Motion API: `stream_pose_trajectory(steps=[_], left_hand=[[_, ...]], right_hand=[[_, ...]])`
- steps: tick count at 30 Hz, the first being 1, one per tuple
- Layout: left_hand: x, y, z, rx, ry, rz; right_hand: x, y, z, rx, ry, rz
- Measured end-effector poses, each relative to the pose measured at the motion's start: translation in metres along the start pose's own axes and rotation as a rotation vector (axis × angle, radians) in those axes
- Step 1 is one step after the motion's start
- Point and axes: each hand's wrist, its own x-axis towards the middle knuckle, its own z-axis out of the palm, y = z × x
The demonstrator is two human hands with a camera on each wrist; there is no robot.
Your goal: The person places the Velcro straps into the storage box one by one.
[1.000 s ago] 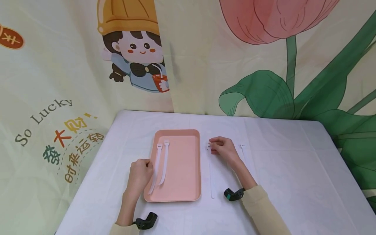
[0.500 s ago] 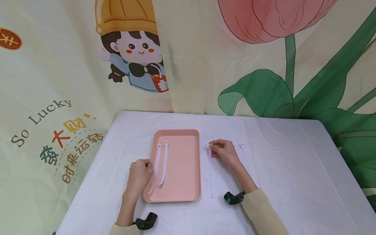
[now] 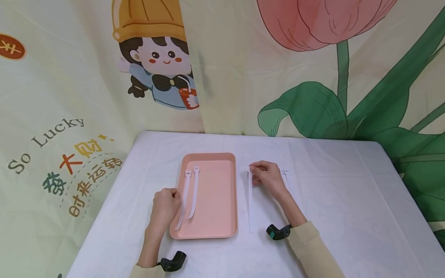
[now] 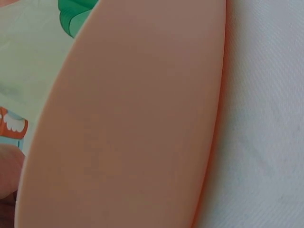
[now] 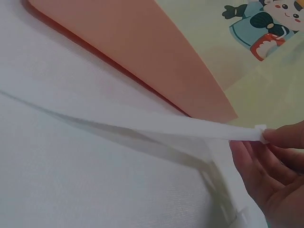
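My right hand (image 3: 269, 177) pinches a white cable tie (image 3: 250, 204) by its head, right of the pink tray (image 3: 219, 197). In the right wrist view, the thumb and fingertips hold the head end, and the strap (image 5: 190, 129) slants down toward the cloth with its shadow below. My left hand (image 3: 167, 204) grips the tray's left rim with curled fingers; in the left wrist view the tray's outer wall (image 4: 123, 114) hides most of it. Inside the tray lie two white cable ties, one nearer the left rim (image 3: 185, 197) and one beside it (image 3: 195, 191).
Another white cable tie (image 3: 286, 177) lies on the white tablecloth (image 3: 347, 200), partly behind the right forearm. A printed curtain (image 3: 229, 77) hangs behind the table's far edge. Black wrist cameras sit on the left wrist (image 3: 174, 261) and the right wrist (image 3: 278, 232).
My right hand has taken hold of the cable tie's head and raised that end off the cloth, shifting slightly right. My left hand and the tray have stayed put.
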Motion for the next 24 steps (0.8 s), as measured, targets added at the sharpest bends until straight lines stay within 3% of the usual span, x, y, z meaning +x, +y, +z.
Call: stream_pose_trajectory(steps=[16, 24], left_hand=[[0.001, 0.000, 0.001, -0.004, -0.012, -0.026], [0.001, -0.002, 0.001, -0.005, -0.003, -0.004]], right_hand=[[-0.003, -0.016, 0.002, -0.055, -0.010, -0.032], [-0.004, -0.027, 0.003, -0.043, -0.003, -0.064]])
